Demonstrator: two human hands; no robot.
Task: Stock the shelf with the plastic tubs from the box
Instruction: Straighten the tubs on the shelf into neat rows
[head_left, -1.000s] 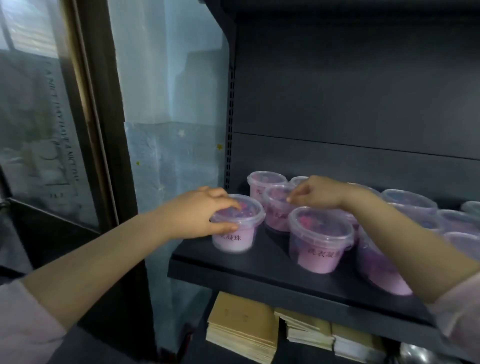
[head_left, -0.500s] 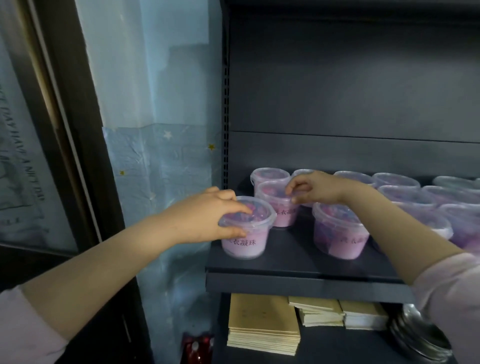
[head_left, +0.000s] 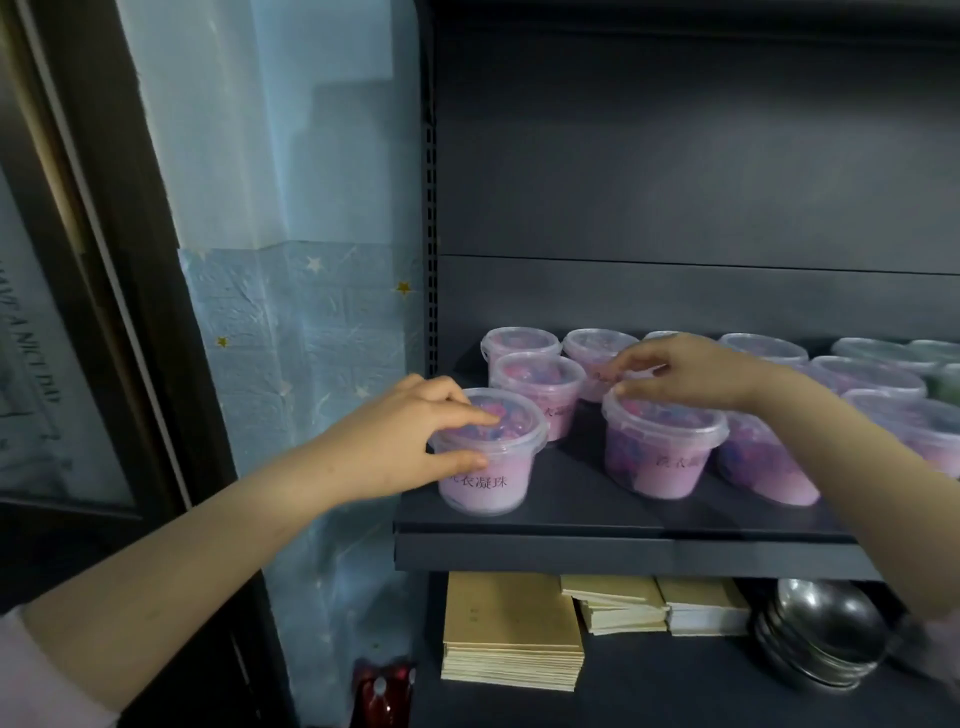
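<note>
I see the front tub (head_left: 488, 457) standing at the front left corner of the shelf (head_left: 571, 540); my left hand (head_left: 410, 441) wraps its rim, fingers on the lid, thumb pressing the side; at three o'clock from it stands a second tub (head_left: 662, 452); my right hand (head_left: 685, 371) rests fingertips on that lid, and I cannot tell if it grips; more tubs (head_left: 537, 387) sit behind; paper stacks (head_left: 511, 634) and metal bowls (head_left: 826, 634) lie at six o'clock, one shelf down.

Shop: stocked shelf (head_left: 623, 525) of tubs (head_left: 537, 387)
</note>
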